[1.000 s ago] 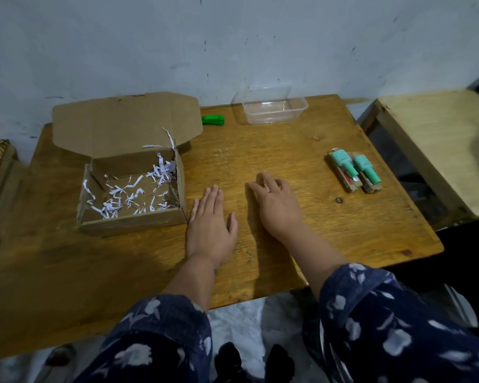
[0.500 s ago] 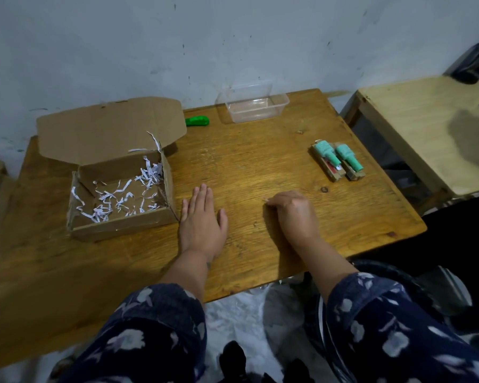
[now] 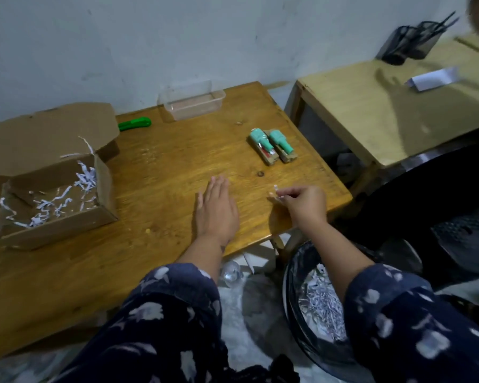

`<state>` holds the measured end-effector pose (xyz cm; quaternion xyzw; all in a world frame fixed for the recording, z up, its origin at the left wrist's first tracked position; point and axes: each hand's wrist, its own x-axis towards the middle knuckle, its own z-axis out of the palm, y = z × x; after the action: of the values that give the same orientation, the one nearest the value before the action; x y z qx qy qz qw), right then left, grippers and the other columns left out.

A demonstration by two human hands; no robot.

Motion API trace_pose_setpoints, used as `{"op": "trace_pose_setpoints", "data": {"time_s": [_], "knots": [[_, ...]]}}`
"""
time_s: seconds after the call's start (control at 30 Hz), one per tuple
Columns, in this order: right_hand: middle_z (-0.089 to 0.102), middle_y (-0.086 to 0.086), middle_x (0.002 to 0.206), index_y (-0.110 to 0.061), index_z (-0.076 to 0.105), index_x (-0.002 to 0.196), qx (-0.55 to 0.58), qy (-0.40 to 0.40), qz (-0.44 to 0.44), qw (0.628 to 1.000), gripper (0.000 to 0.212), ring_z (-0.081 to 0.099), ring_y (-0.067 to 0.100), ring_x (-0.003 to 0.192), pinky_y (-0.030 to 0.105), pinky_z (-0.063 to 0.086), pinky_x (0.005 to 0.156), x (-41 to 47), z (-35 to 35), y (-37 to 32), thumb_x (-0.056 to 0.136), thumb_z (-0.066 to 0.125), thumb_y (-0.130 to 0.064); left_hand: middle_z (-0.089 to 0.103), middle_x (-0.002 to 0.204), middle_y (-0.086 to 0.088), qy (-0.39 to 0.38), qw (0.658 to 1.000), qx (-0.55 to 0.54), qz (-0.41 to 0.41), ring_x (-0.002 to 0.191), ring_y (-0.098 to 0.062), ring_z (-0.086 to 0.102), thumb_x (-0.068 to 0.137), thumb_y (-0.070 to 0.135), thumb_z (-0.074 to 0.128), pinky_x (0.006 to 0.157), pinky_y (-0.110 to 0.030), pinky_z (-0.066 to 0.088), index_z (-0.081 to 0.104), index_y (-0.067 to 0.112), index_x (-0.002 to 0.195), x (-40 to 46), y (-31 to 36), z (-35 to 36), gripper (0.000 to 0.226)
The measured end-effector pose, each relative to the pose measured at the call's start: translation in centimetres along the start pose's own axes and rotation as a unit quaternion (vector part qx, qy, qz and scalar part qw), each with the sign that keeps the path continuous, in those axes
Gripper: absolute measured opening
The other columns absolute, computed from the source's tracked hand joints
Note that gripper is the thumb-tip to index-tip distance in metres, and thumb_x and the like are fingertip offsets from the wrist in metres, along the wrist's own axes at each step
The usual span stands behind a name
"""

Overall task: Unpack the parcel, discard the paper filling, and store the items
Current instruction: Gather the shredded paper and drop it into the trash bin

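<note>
the right hand pinches a few paper shreds over the table's front right corner, above the bin of shreds. the left hand lies flat, fingers straight. the open parcel sits at the left edge, two green items near the right edge, a clear container at the back edge.
</note>
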<state>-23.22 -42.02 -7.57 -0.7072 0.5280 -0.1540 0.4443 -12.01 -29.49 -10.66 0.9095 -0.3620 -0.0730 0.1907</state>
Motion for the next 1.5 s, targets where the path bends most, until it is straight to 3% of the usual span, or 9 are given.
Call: {"op": "trace_pose_setpoints", "data": {"time_s": [0.1, 0.2, 0.4, 0.6, 0.87, 1.0, 1.1, 1.3, 1.5], "knots": [[0.072, -0.001, 0.099, -0.018, 0.076, 0.083, 0.001, -0.052, -0.043, 0.998, 0.016, 0.062, 0.008, 0.085, 0.026, 0.053, 0.073, 0.1, 2.0, -1.3, 0.085, 0.065, -0.008, 0.014, 0.160, 0.000, -0.008, 0.999, 0.044, -0.032, 0.147, -0.014, 0.004, 0.101, 0.029, 0.033, 0.119, -0.042, 0.001, 0.018, 0.017, 0.151, -1.0, -1.3, 0.0, 0.054], [0.073, 0.002, 0.098, -0.017, 0.077, 0.085, -0.013, -0.072, -0.073, 0.995, 0.016, 0.063, 0.011, 0.074, 0.013, 0.046, 0.050, 0.3, 4.4, -2.4, 0.085, 0.064, -0.007, 0.009, 0.161, 0.001, -0.023, 0.997, 0.059, -0.038, 0.147, -0.013, 0.001, 0.101, 0.035, 0.028, 0.119, -0.044, -0.001, 0.015, 0.016, 0.151, -1.8, -2.7, 0.0, 0.056], [0.072, 0.007, 0.104, -0.009, 0.073, 0.101, -0.092, -0.097, -0.192, 0.972, 0.018, 0.067, 0.018, 0.096, 0.026, 0.050, 0.087, 1.0, 7.2, -3.6, 0.089, 0.061, -0.010, 0.000, 0.161, 0.003, -0.027, 0.995, 0.092, -0.012, 0.147, -0.010, -0.007, 0.101, 0.039, 0.019, 0.119, -0.042, -0.004, 0.005, 0.017, 0.152, -2.4, -4.0, 0.7, 0.058], [0.062, 0.003, 0.125, -0.014, 0.065, 0.119, -0.325, -0.141, -0.371, 0.859, 0.029, 0.046, 0.026, 0.119, 0.036, 0.037, 0.099, 0.4, 7.8, -3.2, 0.095, 0.049, -0.023, 0.000, 0.161, 0.004, -0.010, 0.995, 0.094, -0.007, 0.147, -0.010, -0.006, 0.101, 0.040, 0.018, 0.119, -0.041, -0.005, 0.006, 0.016, 0.152, -2.5, -4.2, 1.1, 0.058], [0.063, 0.002, 0.126, -0.020, 0.065, 0.118, -0.349, -0.184, -0.417, 0.819, 0.039, 0.056, 0.021, 0.115, 0.035, 0.046, 0.093, 1.4, 6.1, -3.3, 0.089, 0.049, 0.000, 0.003, 0.161, 0.004, -0.010, 0.996, 0.084, -0.009, 0.147, -0.010, -0.004, 0.100, 0.040, 0.020, 0.120, -0.041, -0.003, 0.009, 0.016, 0.153, -2.5, -4.1, 0.8, 0.059], [0.036, 0.002, 0.149, -0.028, 0.031, 0.146, -0.401, -0.275, -0.395, 0.779, 0.071, 0.033, 0.024, 0.135, 0.038, 0.034, 0.107, 0.8, 4.9, -3.4, 0.087, 0.046, 0.008, 0.002, 0.161, 0.004, -0.015, 0.996, 0.085, -0.009, 0.147, -0.010, -0.005, 0.100, 0.041, 0.019, 0.120, -0.041, -0.004, 0.009, 0.015, 0.153, -2.6, -4.2, 0.8, 0.060], [0.024, 0.001, 0.155, -0.027, 0.029, 0.147, -0.451, -0.289, -0.419, 0.733, 0.068, 0.025, 0.024, 0.138, 0.038, 0.030, 0.110, 0.7, 4.9, -3.1, 0.089, 0.047, 0.004, 0.002, 0.161, 0.003, -0.015, 0.996, 0.085, -0.008, 0.147, -0.010, -0.005, 0.100, 0.040, 0.019, 0.120, -0.041, -0.003, 0.008, 0.015, 0.153, -2.6, -4.2, 0.8, 0.059], [0.057, 0.003, 0.134, -0.017, 0.062, 0.124, -0.374, -0.207, -0.460, 0.778, 0.033, 0.047, 0.022, 0.121, 0.030, 0.039, 0.093, 1.5, 5.3, -2.2, 0.095, 0.050, -0.010, 0.004, 0.161, 0.003, -0.009, 0.996, 0.083, -0.011, 0.147, -0.011, -0.003, 0.100, 0.040, 0.020, 0.120, -0.041, -0.002, 0.010, 0.015, 0.153, -2.5, -4.1, 0.8, 0.059], [0.072, 0.011, 0.092, -0.006, 0.075, 0.096, -0.288, -0.120, -0.486, 0.817, 0.018, 0.063, 0.031, 0.091, 0.040, 0.053, 0.072, 1.2, 6.3, -0.6, 0.084, 0.062, -0.002, 0.007, 0.161, 0.003, -0.007, 0.997, 0.078, -0.014, 0.147, -0.011, -0.001, 0.099, 0.040, 0.022, 0.120, -0.041, -0.001, 0.012, 0.016, 0.152, -2.4, -4.0, 0.8, 0.059]]}}
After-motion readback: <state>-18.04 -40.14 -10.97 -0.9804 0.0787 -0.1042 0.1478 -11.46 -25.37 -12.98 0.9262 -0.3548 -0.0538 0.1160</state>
